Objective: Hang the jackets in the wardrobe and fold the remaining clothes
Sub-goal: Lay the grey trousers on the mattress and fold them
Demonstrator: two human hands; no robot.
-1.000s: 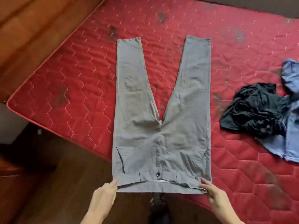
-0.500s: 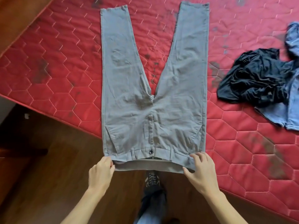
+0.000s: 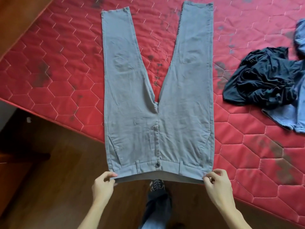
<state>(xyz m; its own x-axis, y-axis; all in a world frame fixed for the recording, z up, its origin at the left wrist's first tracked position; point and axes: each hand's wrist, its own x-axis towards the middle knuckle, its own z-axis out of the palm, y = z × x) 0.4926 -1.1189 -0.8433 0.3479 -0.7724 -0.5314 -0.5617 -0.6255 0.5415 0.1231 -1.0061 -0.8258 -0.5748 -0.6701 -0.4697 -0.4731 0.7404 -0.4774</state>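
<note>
Grey trousers [image 3: 158,90] lie front up on the red quilted mattress [image 3: 66,76], legs spread in a V pointing away from me. The waistband hangs past the mattress corner over the floor. My left hand [image 3: 103,185] pinches the waistband's left corner. My right hand [image 3: 217,185] pinches its right corner. The waistband is pulled taut between the two hands, its button in the middle.
A crumpled black garment [image 3: 262,80] lies on the mattress at the right, on top of blue denim clothing [image 3: 287,118] that runs off the right edge. Below is a brown wooden floor [image 3: 54,187]. My leg and shoe [image 3: 156,187] stand under the waistband.
Both hands drew the waistband toward me, further off the mattress corner. They shifted outward to the waistband's corners, and the trousers now lie flatter and tauter.
</note>
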